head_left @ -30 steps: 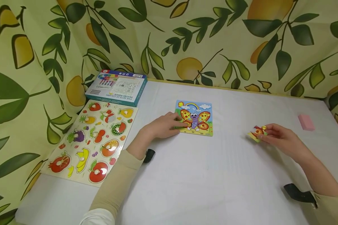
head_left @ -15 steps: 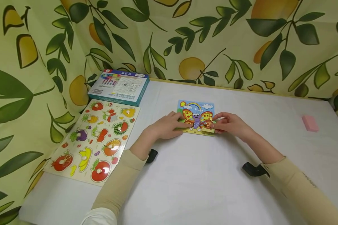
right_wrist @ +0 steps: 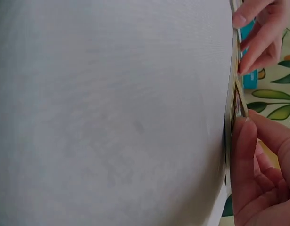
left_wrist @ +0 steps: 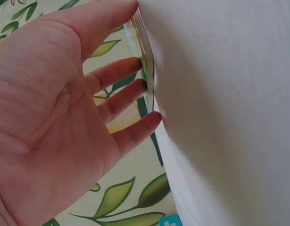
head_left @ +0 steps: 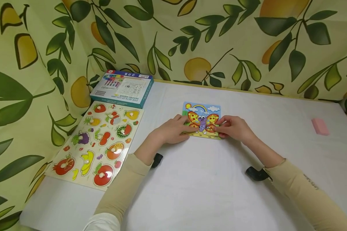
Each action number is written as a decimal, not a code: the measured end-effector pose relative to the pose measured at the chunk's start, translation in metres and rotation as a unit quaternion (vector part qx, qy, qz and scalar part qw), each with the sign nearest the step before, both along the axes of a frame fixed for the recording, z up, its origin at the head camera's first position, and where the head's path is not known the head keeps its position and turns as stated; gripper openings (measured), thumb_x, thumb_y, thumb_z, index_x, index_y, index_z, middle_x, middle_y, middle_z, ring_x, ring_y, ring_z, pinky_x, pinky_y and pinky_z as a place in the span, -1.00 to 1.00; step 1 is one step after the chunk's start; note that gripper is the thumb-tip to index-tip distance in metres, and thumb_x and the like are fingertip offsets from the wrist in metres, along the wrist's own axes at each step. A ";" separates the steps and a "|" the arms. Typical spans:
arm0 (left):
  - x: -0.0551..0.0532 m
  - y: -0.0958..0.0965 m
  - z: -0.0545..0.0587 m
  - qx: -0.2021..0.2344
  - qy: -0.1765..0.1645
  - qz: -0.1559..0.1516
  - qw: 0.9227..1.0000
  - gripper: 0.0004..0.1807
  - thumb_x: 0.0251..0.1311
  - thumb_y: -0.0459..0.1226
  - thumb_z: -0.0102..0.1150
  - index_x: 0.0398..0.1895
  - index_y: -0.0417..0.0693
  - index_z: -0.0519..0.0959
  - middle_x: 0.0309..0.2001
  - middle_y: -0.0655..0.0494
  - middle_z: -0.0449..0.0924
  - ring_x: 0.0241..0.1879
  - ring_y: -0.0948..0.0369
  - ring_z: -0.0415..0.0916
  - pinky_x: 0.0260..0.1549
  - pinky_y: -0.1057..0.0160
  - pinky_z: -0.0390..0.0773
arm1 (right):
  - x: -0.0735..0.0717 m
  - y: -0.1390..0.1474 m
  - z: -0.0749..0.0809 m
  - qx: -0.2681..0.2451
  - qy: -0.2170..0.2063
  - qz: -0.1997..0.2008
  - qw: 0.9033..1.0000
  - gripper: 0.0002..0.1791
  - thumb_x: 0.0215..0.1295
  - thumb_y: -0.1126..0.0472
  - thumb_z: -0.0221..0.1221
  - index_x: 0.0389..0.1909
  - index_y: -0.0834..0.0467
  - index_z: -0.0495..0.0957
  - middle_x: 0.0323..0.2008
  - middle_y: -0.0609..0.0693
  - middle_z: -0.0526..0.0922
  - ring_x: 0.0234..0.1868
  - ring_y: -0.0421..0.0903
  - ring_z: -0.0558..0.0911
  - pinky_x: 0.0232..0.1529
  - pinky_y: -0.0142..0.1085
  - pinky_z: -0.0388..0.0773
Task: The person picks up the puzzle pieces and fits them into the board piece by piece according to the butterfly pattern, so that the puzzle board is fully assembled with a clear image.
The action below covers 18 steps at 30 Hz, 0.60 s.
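Observation:
A butterfly jigsaw puzzle [head_left: 203, 110] in a flat square board lies on the white table, in the head view's middle. My left hand [head_left: 173, 130] rests at its left side, with fairly straight fingers touching the board's edge and one finger reaching over the picture. In the left wrist view these fingers [left_wrist: 121, 96] lie spread along the thin edge. At the lower right of the board, my right hand [head_left: 232, 128] pinches a puzzle piece [right_wrist: 240, 96] between thumb and finger. That piece tilts up slightly from the board in the right wrist view; the fingers hide part of it.
A wooden fruit peg puzzle [head_left: 108, 128] lies at the left, with a boxed bead set [head_left: 122, 88] behind it. A pink block [head_left: 320, 126] sits at the far right. Fruit-patterned cloth [head_left: 162, 41] hangs along the table's back and left sides.
My right hand has come left from the open table to the board, bringing the puzzle piece, which has lowered onto the lower right corner. The left hand stays at the board's left side.

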State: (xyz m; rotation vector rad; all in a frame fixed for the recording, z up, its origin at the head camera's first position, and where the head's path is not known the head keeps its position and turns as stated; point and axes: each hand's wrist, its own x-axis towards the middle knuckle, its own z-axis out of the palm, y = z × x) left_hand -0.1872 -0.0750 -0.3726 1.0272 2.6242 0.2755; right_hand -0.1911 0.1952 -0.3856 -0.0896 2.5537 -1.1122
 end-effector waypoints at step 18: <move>0.008 0.012 -0.001 -0.032 -0.015 0.021 0.999 -0.43 0.35 0.13 0.03 0.42 0.51 0.27 0.42 -0.03 0.10 0.32 0.00 0.07 0.22 0.01 0.28 | -0.001 -0.005 -0.001 0.043 0.039 0.019 0.998 -0.69 0.22 0.10 0.35 -0.20 0.23 0.53 -0.44 0.03 0.55 -0.51 -0.11 0.54 -0.49 -0.39 0.49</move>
